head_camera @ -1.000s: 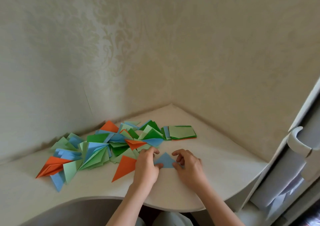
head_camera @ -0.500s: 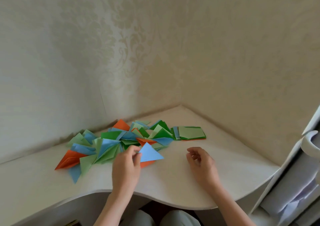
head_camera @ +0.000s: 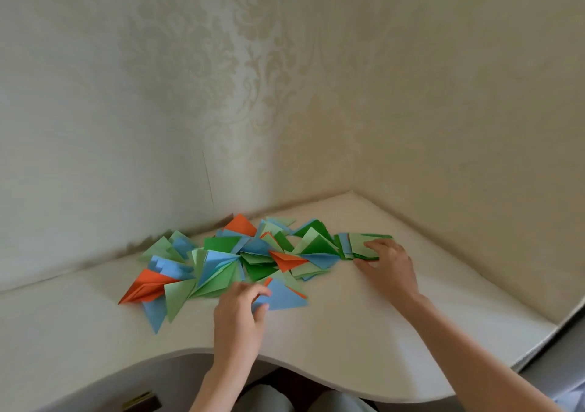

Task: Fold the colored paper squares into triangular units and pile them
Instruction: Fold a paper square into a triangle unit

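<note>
Left hand [head_camera: 239, 310] has its grip pinched on a blue triangle [head_camera: 281, 296] at the pile's [head_camera: 228, 259] front edge, mid-desk [head_camera: 348, 332]. Right hand [head_camera: 387, 266] rests fingers-flat on the square stack [head_camera: 359, 245] near the desk's back corner.

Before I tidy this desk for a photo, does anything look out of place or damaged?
Nothing looks damaged. The pile of folded triangles is a loose sprawl, not a neat heap, with pieces fanned at all angles. The left hand holds a blue triangle at its near edge; the right hand rests on the stack of flat squares.
</note>
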`<state>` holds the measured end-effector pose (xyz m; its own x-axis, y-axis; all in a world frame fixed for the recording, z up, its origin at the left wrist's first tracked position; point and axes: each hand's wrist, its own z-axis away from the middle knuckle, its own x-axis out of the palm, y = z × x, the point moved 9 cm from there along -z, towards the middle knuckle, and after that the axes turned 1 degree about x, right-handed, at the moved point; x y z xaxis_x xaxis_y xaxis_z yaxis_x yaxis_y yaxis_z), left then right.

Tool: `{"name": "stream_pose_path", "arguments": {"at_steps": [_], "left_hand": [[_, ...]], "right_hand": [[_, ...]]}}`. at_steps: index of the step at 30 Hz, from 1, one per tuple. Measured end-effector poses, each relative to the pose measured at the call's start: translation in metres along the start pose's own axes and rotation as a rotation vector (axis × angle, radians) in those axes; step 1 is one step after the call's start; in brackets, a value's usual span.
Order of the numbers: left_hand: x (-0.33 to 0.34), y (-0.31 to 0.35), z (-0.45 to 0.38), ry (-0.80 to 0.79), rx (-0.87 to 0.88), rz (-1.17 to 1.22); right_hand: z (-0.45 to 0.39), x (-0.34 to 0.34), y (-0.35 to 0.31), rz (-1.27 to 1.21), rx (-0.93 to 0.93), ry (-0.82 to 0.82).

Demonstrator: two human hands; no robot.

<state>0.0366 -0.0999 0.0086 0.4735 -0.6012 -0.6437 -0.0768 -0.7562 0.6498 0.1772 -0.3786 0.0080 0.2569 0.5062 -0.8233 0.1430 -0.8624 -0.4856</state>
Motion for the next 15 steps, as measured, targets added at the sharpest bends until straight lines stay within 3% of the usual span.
{"name": "stream_pose_path", "arguments": {"at_steps": [8,12,15], "left_hand": [[0.012,-0.003,-0.023,0.014,0.029,-0.143],[0.018,0.004,-0.02,-0.015,0.076,-0.209],[0.023,0.017,-0.018,-0.05,0.097,-0.24]], "right_hand": [[-0.004,0.007,-0.007,0.26,0.001,0.039],[-0.001,-0.003,-0.004,0.137,0.089,0.112],[0.0,-0.002,0.006,-0.022,0.13,0.053]]}}
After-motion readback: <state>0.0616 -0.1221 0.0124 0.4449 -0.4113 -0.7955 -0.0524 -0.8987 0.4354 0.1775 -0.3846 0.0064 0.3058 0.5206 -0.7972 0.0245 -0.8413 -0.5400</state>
